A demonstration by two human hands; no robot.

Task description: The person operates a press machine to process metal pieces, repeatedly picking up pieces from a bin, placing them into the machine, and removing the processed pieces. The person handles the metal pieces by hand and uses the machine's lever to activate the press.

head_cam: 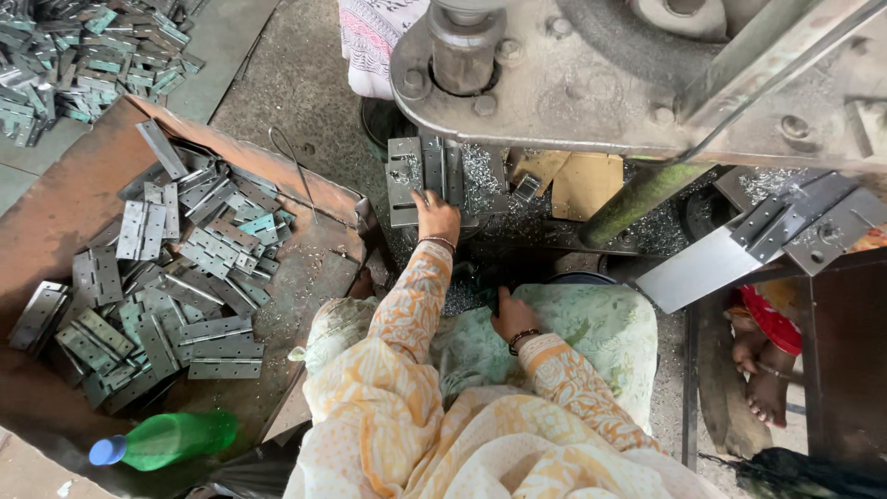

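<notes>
Reaching forward, the left hand (436,214) rests its fingers on a flat grey metal hinge (418,176) lying on the bed of the press (591,88), just under the ram; the fingers are spread narrow over the plate, pressing more than gripping. The hinge looks stiff, thin and fairly light, probably sharp-edged and a little slick, best pinched at its near edge, away from the tool. The right hand (514,317) sits low in the lap on green patterned cloth; whether it holds anything cannot be told. Metal swarf (480,176) litters the bed. A rusty tray (55,212) of loose hinges (176,277) lies to the left, with a green bottle (171,439) nearby.
</notes>
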